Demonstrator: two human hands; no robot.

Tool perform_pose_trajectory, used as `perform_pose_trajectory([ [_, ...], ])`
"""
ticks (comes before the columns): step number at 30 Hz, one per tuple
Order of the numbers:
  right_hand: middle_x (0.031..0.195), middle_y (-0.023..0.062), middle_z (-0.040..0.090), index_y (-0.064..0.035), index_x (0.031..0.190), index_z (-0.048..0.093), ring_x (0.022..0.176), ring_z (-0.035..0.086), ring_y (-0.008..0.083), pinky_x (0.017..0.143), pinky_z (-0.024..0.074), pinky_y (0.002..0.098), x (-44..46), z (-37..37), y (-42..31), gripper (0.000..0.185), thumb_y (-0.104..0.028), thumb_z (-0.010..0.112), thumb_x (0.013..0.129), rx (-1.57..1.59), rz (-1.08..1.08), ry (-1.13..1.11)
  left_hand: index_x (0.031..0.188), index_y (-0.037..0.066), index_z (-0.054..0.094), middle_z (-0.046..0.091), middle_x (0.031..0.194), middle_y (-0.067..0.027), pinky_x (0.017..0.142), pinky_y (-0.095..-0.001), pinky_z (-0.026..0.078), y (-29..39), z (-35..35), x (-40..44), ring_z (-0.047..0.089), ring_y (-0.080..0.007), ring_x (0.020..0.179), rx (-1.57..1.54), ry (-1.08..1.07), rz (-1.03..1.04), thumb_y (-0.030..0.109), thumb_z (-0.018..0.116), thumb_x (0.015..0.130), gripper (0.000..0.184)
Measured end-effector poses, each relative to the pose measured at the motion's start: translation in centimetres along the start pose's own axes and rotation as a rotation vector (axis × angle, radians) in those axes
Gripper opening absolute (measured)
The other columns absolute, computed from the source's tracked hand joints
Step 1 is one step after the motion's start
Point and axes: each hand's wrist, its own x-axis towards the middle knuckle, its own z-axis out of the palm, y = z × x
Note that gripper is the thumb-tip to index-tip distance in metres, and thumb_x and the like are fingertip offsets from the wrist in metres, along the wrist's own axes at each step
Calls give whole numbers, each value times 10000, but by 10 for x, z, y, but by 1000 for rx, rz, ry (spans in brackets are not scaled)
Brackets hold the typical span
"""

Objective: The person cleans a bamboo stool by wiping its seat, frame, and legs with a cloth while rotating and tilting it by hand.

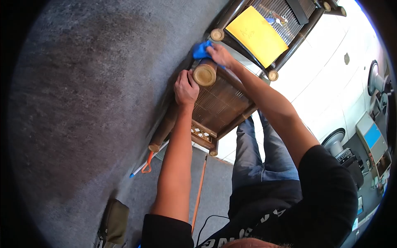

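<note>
My right hand (221, 56) is closed on a blue cloth (202, 50). It presses the cloth against the upper side of a thick bamboo pole on a brown bamboo chair (204, 75). On the left of that same pole, my left hand (185, 87) has its fingers curled round the chair's frame, just below the cut pole end. Part of the cloth lies hidden beneath my right hand. Slatted panels (219, 103) and a small lattice strip show lower on the chair.
Beyond the chair is another bamboo piece carrying a yellow sheet (257, 36), keys (279, 19) and a dark flat object (297, 11). A grey wall (91, 82) runs along the left. An olive pouch (115, 221) and an orange-handled tool (148, 162) are lower left. Fans (335, 140) stand right.
</note>
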Motion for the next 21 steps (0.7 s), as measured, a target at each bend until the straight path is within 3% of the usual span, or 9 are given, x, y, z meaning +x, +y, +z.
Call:
perform_pose_trajectory([
  [2,963,225,695,0,1069,640,948,654,399,909,502,463,-28,1,-23,324,-265,494,955,160,-120,-180,907,-5,586,644,907,-263,722,-562,492,-4,2,-1,618,-488,843,-7,8,22,220,514,1005,255],
  [4,959,201,688,5,1083,614,942,653,384,900,503,439,-50,-4,-48,278,-207,481,963,221,-570,-124,920,-12,595,642,914,-269,723,-562,492,-3,2,0,616,-492,842,-16,17,37,211,508,1005,254],
  [7,971,190,689,18,1089,602,955,654,376,905,501,430,-55,-7,-49,272,-186,463,974,180,-696,-52,928,-15,600,642,925,-268,723,-563,492,-1,1,0,613,-494,841,-13,18,29,207,502,1008,255],
  [11,1059,211,697,-13,1156,617,1029,646,394,948,496,423,4,10,29,329,-252,477,978,151,-115,-26,906,-1,585,638,926,-243,722,-557,491,1,-2,-2,613,-482,850,-6,-19,-13,211,493,1017,256],
  [12,1170,244,682,-64,1285,614,1126,637,405,996,489,419,19,2,46,410,-303,483,978,28,-105,-79,901,2,580,636,924,-235,722,-554,491,2,-1,0,612,-479,852,-16,-22,-14,212,491,1019,257],
  [13,1228,273,653,-100,1302,620,1206,607,408,1031,477,432,37,15,84,415,-315,478,976,-28,-93,68,896,4,577,634,921,-230,722,-551,491,3,-1,1,612,-475,853,-15,-12,-6,209,488,1021,256],
  [16,1134,298,671,-91,1235,576,1067,637,495,950,505,548,53,0,85,343,-305,474,988,-319,107,207,892,-1,571,627,906,-231,724,-548,486,2,-2,-1,607,-476,852,-14,-9,-3,193,476,1023,252],
  [19,1108,300,679,-92,1283,521,1004,641,529,914,506,584,52,0,80,365,-311,469,995,-281,96,248,898,-11,575,624,899,-245,728,-549,481,1,1,2,602,-483,849,-25,-15,3,178,464,1024,253],
  [21,1190,303,651,-101,1369,486,1125,619,486,963,491,527,44,14,86,428,-306,471,993,-114,-3,203,896,9,573,629,914,-219,721,-539,492,0,1,0,612,-463,857,-14,-15,8,199,467,1031,257],
])
